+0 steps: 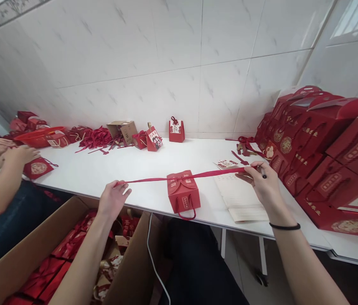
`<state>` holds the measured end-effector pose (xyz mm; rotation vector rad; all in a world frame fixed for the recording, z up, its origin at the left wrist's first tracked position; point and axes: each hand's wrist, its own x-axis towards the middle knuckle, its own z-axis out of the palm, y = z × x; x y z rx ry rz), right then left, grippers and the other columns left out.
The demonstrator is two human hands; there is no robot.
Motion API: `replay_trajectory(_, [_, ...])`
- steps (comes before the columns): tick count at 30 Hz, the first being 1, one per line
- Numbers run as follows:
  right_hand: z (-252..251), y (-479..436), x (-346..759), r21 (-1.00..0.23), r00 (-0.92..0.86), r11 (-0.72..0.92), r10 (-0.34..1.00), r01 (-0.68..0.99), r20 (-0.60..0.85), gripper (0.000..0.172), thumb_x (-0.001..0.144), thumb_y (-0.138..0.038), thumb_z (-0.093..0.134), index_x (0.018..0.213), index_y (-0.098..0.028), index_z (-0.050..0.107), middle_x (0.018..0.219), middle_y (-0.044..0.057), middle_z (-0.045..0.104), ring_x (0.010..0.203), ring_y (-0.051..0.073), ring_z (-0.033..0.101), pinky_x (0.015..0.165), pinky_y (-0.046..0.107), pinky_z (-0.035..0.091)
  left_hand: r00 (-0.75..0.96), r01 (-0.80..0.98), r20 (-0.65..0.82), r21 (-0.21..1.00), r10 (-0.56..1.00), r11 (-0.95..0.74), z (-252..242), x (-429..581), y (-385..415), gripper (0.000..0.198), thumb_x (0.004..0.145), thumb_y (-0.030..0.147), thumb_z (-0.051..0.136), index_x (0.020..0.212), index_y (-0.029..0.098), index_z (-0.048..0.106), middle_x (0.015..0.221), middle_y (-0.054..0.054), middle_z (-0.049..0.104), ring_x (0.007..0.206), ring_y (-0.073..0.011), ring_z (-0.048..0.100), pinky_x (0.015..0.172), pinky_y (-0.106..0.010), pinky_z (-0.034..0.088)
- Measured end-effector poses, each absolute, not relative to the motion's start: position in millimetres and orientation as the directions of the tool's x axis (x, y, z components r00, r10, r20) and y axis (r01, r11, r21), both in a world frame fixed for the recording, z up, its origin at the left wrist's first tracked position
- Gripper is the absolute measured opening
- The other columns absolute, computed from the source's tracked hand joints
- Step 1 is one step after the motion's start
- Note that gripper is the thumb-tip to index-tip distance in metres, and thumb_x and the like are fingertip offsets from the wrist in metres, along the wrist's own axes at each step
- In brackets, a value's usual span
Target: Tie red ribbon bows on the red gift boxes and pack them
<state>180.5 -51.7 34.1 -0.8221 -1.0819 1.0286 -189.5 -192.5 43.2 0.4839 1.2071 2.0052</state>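
Note:
A red gift box (183, 197) with gold print and a rope handle stands at the front edge of the white table. Across its top runs a long red ribbon (212, 173), stretched out to both sides. My left hand (113, 199) pinches one end of it, left of the box. The other end is held in my right hand (259, 176), which also has a dark pen (263, 173) sticking out between its fingers. Under the right hand lies an open notebook (239, 197) with some writing on its page.
Stacked red gift boxes (318, 152) fill the table's right end. Along the wall are a ribbon heap (98, 139), a small cardboard box (122, 130) and a red basin (40, 137). A carton (143, 250) of red packages stands below, front left. A co-worker's hands (20, 154) work far left.

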Motion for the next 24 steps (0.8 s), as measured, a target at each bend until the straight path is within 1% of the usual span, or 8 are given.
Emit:
replay_trajectory(6, [79.5,-44.2,170.0,-0.841,0.133,0.513,0.858,-0.171,0.496,0.031,0.064,-0.034,0.071,0.079,-0.02,0.049,0.072,-0.003,0.05,0.065,0.013,0.06,0.065,0.035,0.058,-0.601,-0.383,0.053,0.856,0.797,-0.346,80.5,-179.0,-176.5,0.014,0.069,0.027,0.055,0.06,0.02,0.048,0.072,0.002,0.061,0.073,-0.0138,0.058,0.067,-0.027,0.048])
replay_trajectory(9, [118.5,-42.9,149.4,-0.808,0.057,0.576,0.817,-0.125,0.574,0.03,0.064,-0.032,0.072,0.081,-0.02,0.05,0.071,-0.003,0.052,0.063,0.014,0.06,0.063,0.033,0.057,-0.553,-0.33,0.174,0.852,0.815,-0.406,112.3,-164.1,-157.1,0.022,0.071,0.032,0.058,0.057,0.019,0.046,0.065,0.002,0.057,0.071,-0.0136,0.057,0.071,-0.029,0.048])
replay_trajectory(11, [144.6,-45.8,131.1,-0.779,-0.024,0.614,0.783,-0.131,0.621,0.031,0.064,-0.031,0.072,0.082,-0.019,0.05,0.07,-0.002,0.054,0.062,0.014,0.06,0.06,0.031,0.055,-0.479,-0.301,0.266,0.846,0.837,-0.441,134.4,-151.2,-144.6,0.025,0.071,0.036,0.061,0.058,0.018,0.05,0.065,0.002,0.057,0.069,-0.0135,0.057,0.073,-0.03,0.048])
replay_trajectory(15, [182.2,-57.6,89.9,-0.711,-0.208,0.683,0.681,-0.166,0.702,0.028,0.066,-0.027,0.069,0.083,-0.018,0.049,0.068,-0.003,0.055,0.059,0.013,0.059,0.056,0.028,0.052,-0.256,-0.189,0.443,0.849,0.86,-0.493,166.8,-119.1,-128.3,0.021,0.07,0.032,0.065,0.079,0.014,0.066,0.08,-0.004,0.065,0.075,-0.0153,0.06,0.072,-0.03,0.048])
replay_trajectory(18, [194.7,-64.9,64.6,-0.685,-0.295,0.712,0.628,-0.155,0.72,0.022,0.07,-0.024,0.065,0.083,-0.017,0.048,0.069,-0.003,0.055,0.059,0.012,0.057,0.054,0.026,0.049,-0.138,-0.113,0.487,0.857,0.862,-0.502,175.9,-98.9,-125.2,0.026,0.067,0.027,0.067,0.089,0.013,0.068,0.08,-0.005,0.067,0.076,-0.0163,0.061,0.073,-0.031,0.048])
replay_trajectory(21, [197.6,-68.2,56.2,-0.672,-0.34,0.729,0.603,-0.131,0.721,0.02,0.072,-0.024,0.063,0.083,-0.017,0.048,0.069,-0.002,0.055,0.061,0.012,0.057,0.056,0.026,0.048,-0.132,-0.085,0.48,0.866,0.867,-0.493,176.1,-94.7,-126.3,0.027,0.068,0.027,0.066,0.09,0.013,0.068,0.083,-0.007,0.068,0.078,-0.0172,0.062,0.075,-0.033,0.048])
replay_trajectory(23, [195.9,-68.8,65.4,-0.695,-0.345,0.707,0.624,-0.131,0.701,0.021,0.073,-0.027,0.064,0.084,-0.017,0.048,0.069,-0.002,0.056,0.06,0.013,0.058,0.055,0.027,0.049,-0.184,-0.041,0.474,0.872,0.861,-0.488,173.7,-105.4,-127.0,0.028,0.069,0.029,0.063,0.092,0.013,0.067,0.087,-0.008,0.067,0.082,-0.019,0.062,0.076,-0.035,0.049])
replay_trajectory(24, [194.0,-68.4,74.8,-0.708,-0.335,0.692,0.641,-0.136,0.691,0.022,0.075,-0.03,0.063,0.084,-0.017,0.047,0.069,-0.001,0.056,0.059,0.014,0.058,0.055,0.028,0.049,-0.237,0.029,0.467,0.88,0.852,-0.474,171.6,-114.8,-126.9,0.029,0.07,0.03,0.06,0.092,0.013,0.066,0.088,-0.009,0.067,0.083,-0.02,0.062,0.076,-0.036,0.049])
